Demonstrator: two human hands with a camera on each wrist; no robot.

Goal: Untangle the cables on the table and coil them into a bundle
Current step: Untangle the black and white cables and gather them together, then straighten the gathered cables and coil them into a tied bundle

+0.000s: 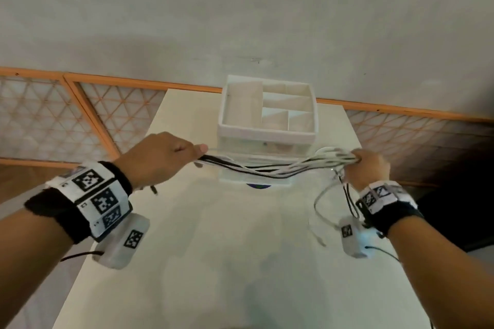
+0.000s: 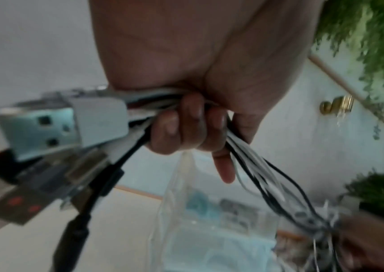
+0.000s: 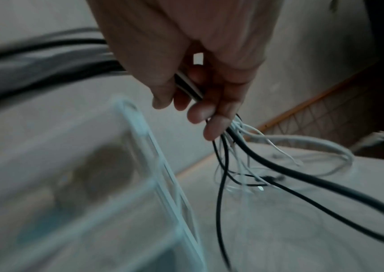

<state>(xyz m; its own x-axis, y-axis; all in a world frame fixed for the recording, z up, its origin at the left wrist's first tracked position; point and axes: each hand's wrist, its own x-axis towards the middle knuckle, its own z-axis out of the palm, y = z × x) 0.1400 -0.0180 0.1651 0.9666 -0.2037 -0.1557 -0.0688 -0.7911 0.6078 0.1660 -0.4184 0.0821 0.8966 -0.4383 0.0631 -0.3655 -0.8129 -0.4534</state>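
A bundle of black and white cables (image 1: pixel 270 167) hangs stretched in the air between my two hands, above the table. My left hand (image 1: pixel 163 155) grips one end with its fingers curled round the strands (image 2: pixel 251 162); USB plugs (image 2: pixel 58 125) stick out behind the fist in the left wrist view. My right hand (image 1: pixel 367 165) grips the other end of the cables (image 3: pixel 237 139). Loose black and white loops (image 1: pixel 336 200) dangle below it toward the table.
A white divided organizer box (image 1: pixel 267 107) sits on clear drawers (image 1: pixel 254 176) at the far middle of the pale table (image 1: pixel 213 262). Orange-framed lattice panels (image 1: pixel 80 112) line the wall behind. Green plants (image 2: pixel 377 36) show in the left wrist view.
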